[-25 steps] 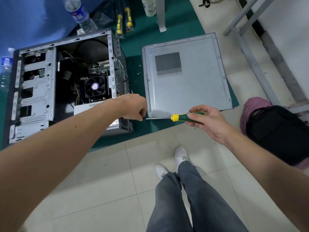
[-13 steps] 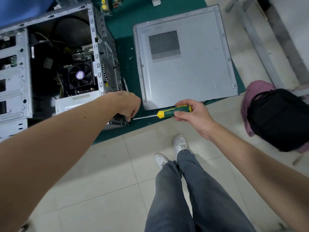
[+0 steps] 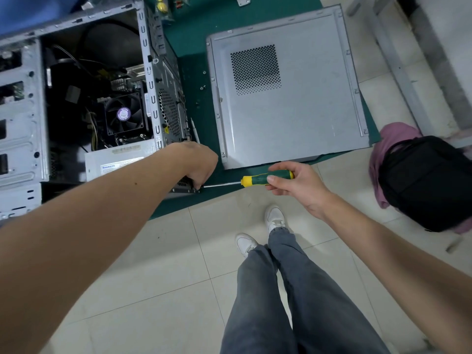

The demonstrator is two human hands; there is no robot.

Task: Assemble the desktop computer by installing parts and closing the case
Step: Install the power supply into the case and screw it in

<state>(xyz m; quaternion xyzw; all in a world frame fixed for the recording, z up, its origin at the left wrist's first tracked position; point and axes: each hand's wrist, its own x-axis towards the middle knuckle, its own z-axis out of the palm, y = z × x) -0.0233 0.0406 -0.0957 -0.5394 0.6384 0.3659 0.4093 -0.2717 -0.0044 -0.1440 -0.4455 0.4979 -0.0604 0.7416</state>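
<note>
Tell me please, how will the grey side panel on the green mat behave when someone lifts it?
The side panel looks like thin sheet metal, so probably light for its size and slightly flexy. Its folded edges may feel sharp. Lying flat on the mat, it should slide, not tip.

Matt grey metal side panel, glossy tiled floor

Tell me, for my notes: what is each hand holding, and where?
Right hand grips the screwdriver by its handle. Left hand curls at its tip; its hold is hidden.
</note>
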